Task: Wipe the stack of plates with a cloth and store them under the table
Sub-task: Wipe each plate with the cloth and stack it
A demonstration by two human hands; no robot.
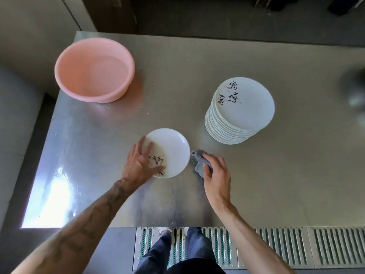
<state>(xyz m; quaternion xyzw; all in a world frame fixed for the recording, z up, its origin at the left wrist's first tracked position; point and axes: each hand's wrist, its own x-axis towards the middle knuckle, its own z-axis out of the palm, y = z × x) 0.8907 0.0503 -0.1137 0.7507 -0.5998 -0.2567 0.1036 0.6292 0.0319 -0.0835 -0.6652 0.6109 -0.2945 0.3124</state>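
A single white plate (pixel 171 149) with black brush lettering lies flat on the steel table (pixel 197 66) near the front edge. My left hand (pixel 141 162) rests on the plate's left part with straight, spread fingers. Just right of the plate my right hand (pixel 216 171) grips a crumpled grey cloth (pixel 199 161) that touches the tabletop. A tall stack of white plates (pixel 241 111) with the same lettering stands farther back on the right, apart from both hands.
A pink plastic basin (pixel 94 69) holding water sits at the table's back left. A blurred dark metal object (pixel 353 89) shows at the right edge. Below the table's front edge are floor drain grates (pixel 276 246) and my legs and shoes.
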